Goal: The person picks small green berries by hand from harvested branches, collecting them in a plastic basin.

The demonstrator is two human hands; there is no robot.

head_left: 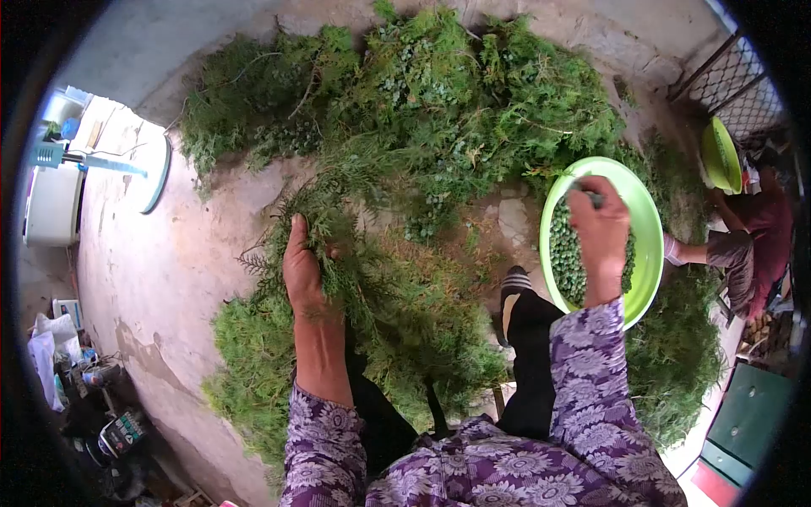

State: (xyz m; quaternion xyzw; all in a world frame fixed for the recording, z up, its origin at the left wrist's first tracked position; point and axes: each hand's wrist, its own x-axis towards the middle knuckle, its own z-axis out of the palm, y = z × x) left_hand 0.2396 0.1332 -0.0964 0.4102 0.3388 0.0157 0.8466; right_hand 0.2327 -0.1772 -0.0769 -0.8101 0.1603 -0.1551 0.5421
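Both my arms (323, 359) reach forward, hands well apart.
My left hand (302, 270) is closed in a grip, thumb (297, 232) pointing away from me, the other fingers mostly hidden; my right hand (603, 228), blurred, shows its back, fingers curled inward, how tightly I can't tell.

- Shirt (507, 469): purple cloth printed all over with large, pale, many-petalled flowers
- Left sleeve (325, 452): long, same flower print, its edge short of the wrist
- Right sleeve (591, 363): long, matching print
- Trousers (532, 363): plain black
- Shoe (509, 306): dark, pale stripes near the toe, tan patch along it
- Left hand (306, 272) and right hand (603, 230): bare
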